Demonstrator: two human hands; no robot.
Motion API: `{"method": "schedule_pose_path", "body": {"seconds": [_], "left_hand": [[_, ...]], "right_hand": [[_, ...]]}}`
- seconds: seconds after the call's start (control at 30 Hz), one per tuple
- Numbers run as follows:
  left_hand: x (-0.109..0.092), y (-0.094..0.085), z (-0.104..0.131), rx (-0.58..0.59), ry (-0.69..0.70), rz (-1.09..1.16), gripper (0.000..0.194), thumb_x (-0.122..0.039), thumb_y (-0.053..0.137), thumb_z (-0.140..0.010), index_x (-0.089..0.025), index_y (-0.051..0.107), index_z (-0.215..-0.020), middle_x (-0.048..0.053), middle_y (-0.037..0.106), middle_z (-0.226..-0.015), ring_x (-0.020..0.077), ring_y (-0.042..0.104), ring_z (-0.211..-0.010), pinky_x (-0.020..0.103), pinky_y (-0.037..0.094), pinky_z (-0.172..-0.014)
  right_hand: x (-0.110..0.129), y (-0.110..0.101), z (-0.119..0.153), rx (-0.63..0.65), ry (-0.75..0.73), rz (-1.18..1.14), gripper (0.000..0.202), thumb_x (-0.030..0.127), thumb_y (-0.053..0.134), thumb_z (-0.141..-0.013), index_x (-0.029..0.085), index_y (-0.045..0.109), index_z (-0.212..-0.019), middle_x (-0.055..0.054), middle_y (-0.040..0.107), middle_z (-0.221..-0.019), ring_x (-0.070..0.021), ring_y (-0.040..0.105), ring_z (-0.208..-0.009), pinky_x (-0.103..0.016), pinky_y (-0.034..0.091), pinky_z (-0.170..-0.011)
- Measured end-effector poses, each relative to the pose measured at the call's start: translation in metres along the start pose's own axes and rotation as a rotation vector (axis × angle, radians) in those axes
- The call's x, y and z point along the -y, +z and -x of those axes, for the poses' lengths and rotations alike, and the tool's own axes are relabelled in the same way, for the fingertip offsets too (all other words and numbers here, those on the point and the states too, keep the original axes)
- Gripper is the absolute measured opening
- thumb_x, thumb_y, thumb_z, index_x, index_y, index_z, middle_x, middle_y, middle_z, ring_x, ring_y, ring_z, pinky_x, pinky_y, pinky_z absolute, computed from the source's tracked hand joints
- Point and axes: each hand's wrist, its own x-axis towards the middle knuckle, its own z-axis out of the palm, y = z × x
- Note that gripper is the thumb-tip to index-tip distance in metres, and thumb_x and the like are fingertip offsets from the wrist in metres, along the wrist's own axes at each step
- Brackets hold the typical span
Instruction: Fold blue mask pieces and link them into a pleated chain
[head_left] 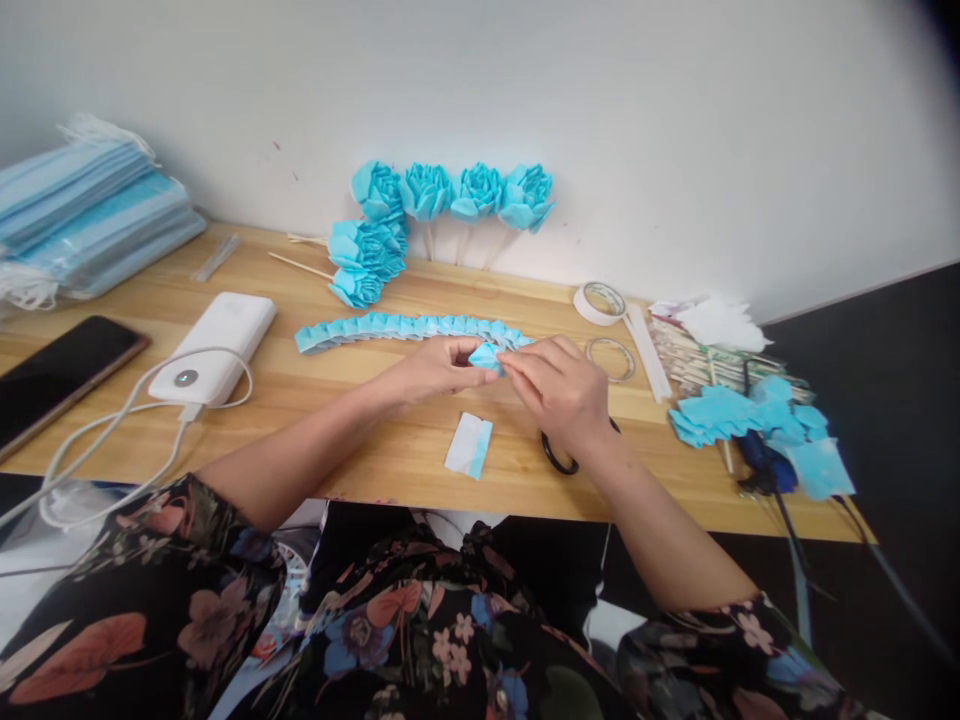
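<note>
From my remote post I see, leftmost, a white power bank [216,345], then a row of blue petals [390,325]; the left hand [439,368] pinches 1 folded blue piece [485,355] above the table [375,450], the right hand [566,385] grasping its other edge; rightward, 1 tape roll [586,306].

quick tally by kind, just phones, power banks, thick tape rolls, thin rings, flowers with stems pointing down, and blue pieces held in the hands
Phone: 1
Power bank: 1
Thick tape roll: 1
Thin ring: 1
Flowers, stems down: 3
Held blue piece: 1
Total: 8
</note>
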Motion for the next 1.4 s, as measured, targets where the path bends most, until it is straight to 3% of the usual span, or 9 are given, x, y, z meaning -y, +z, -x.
{"method": "schedule_pose_path", "body": {"seconds": [0.13, 0.47, 0.8, 1.03, 1.4], "left_hand": [[-0.0021, 0.0025, 0.0002, -0.011, 0.032, 0.052, 0.028, -0.034, 0.074, -0.069, -0.015, 0.062, -0.086, -0.004, 0.051, -0.072, 0.0063, 0.039, -0.060, 0.020, 0.030, -0.054], [0.0029, -0.0016, -0.0035, -0.061, 0.006, 0.032, 0.018, -0.031, 0.070, -0.073, -0.015, 0.065, -0.079, -0.007, 0.045, -0.058, 0.0058, 0.034, -0.051, 0.022, 0.026, -0.051], [0.0017, -0.0026, -0.0020, -0.073, -0.006, -0.055, 0.024, -0.037, 0.065, -0.077, -0.016, 0.058, -0.067, -0.008, 0.035, -0.051, 0.0059, 0.030, -0.048, 0.023, 0.020, -0.048], [0.0075, -0.0026, -0.0033, -0.105, 0.001, -0.054, 0.024, -0.039, 0.064, -0.075, -0.016, 0.059, -0.070, -0.007, 0.036, -0.055, 0.0063, 0.029, -0.050, 0.023, 0.019, -0.049], [0.0052, 0.0007, -0.0013, -0.178, -0.053, 0.065, 0.025, -0.035, 0.064, -0.073, -0.018, 0.050, -0.061, -0.006, 0.039, -0.051, 0.0067, 0.031, -0.049, 0.023, 0.022, -0.049]], "right_hand": [[-0.0011, -0.0012, -0.0015, -0.025, -0.027, 0.012, 0.015, 0.015, 0.060, -0.093, 0.019, 0.073, -0.097, -0.004, 0.075, -0.088, -0.0181, 0.064, -0.081, -0.031, 0.052, -0.070], [0.0022, -0.0015, -0.0034, -0.002, -0.038, 0.023, 0.015, 0.016, 0.059, -0.094, 0.019, 0.073, -0.096, -0.004, 0.076, -0.087, -0.0178, 0.064, -0.079, -0.031, 0.052, -0.067], [0.0027, -0.0027, -0.0052, 0.020, -0.035, 0.005, 0.016, 0.017, 0.058, -0.094, 0.019, 0.074, -0.095, -0.005, 0.077, -0.088, -0.0187, 0.066, -0.080, -0.032, 0.051, -0.065], [0.0048, -0.0042, -0.0068, 0.026, -0.030, 0.006, 0.015, 0.017, 0.059, -0.094, 0.019, 0.073, -0.094, -0.004, 0.076, -0.086, -0.0184, 0.064, -0.079, -0.032, 0.051, -0.067], [0.0077, -0.0096, -0.0098, 0.149, 0.036, -0.055, 0.022, 0.021, 0.055, -0.094, 0.020, 0.075, -0.105, -0.006, 0.077, -0.095, -0.0225, 0.067, -0.086, -0.035, 0.053, -0.070]]}}
